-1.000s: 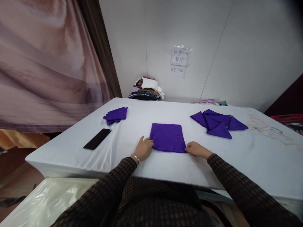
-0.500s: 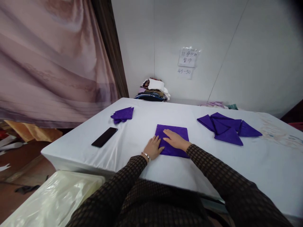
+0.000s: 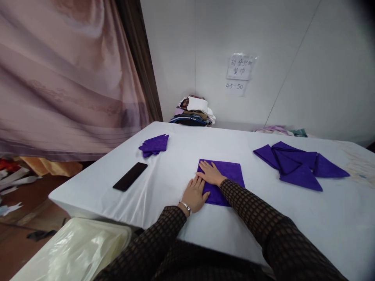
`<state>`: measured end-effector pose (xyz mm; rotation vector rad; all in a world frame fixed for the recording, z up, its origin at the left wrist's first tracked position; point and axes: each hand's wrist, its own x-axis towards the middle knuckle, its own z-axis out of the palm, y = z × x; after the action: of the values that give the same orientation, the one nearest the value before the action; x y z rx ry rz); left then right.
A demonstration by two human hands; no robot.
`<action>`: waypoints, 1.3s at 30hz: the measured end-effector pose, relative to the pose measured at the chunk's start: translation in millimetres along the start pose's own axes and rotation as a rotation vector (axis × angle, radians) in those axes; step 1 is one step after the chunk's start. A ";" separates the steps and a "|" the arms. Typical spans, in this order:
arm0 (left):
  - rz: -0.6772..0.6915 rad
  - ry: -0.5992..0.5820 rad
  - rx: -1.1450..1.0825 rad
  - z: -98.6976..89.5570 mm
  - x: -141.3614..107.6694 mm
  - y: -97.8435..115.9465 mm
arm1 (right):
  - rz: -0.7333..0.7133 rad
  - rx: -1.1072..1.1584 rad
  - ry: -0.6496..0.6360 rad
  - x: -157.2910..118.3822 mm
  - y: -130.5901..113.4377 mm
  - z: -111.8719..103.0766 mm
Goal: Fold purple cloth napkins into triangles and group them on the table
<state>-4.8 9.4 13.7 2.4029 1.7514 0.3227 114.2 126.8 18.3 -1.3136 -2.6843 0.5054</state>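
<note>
A folded purple cloth square [image 3: 230, 171] lies flat on the white-covered table [image 3: 164, 175] in front of me. My left hand [image 3: 195, 194], with a bracelet at the wrist, rests flat on the table and the cloth's left edge, fingers stretched out. Just beyond it my right hand [image 3: 210, 173] lies flat on the upper left part of the cloth, its fingers spread and close to the left hand's fingertips. Neither hand grips anything. Part of the cloth's left side is hidden under the hands.
Folded purple cloths [image 3: 299, 162] lie at the right, and a small purple stack [image 3: 154, 145] at the left. Nearer me is a black flat object [image 3: 130, 176]. A clothes pile [image 3: 193, 111] stands by the wall; a plastic-covered container [image 3: 79, 246] is at lower left.
My right hand has slid left across the cloth to its left edge, close to my left hand. The view has shifted slightly.
</note>
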 end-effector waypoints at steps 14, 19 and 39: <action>-0.016 -0.025 0.048 -14.2 99.9 -22.9 | 0.142 -0.010 0.085 -23.1 33.2 -16.2; -0.014 -0.050 0.063 2.9 108.6 -30.6 | 0.140 -0.028 0.085 -23.6 37.4 -10.9; -0.026 -0.030 0.160 4.3 115.2 -36.7 | 0.523 0.035 0.252 -100.1 84.7 -46.5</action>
<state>-3.4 130.3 10.2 2.4754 1.8587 0.1469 250.7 108.1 37.6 -1.9270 -2.1121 0.3928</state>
